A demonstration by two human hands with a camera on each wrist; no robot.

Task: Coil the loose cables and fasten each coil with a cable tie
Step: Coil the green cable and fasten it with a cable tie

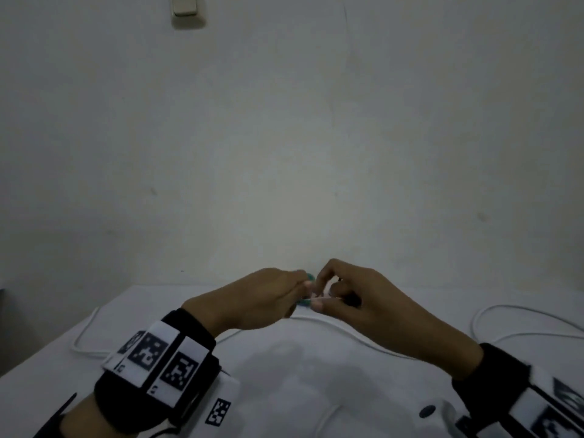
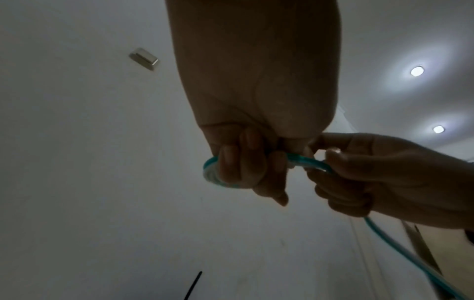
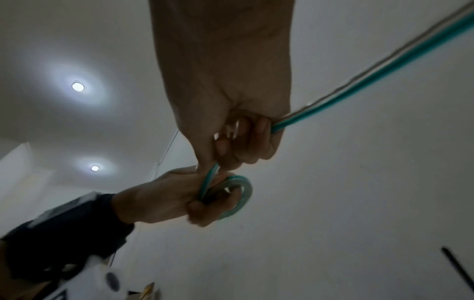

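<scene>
A: Nearest the lens, your left hand (image 2: 246,166) curls its fingers around the teal cable (image 2: 302,160) coil.

B: Your right hand (image 3: 231,130) grips its free length, raised over the table (image 1: 284,374).

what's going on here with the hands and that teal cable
A person is coiling a flat teal-and-white cable. The left hand grips the small coil wound so far, while the right hand pinches the cable and feeds its loose tail. No tie is on the coil. A thin white cable lies on the white table.
</scene>
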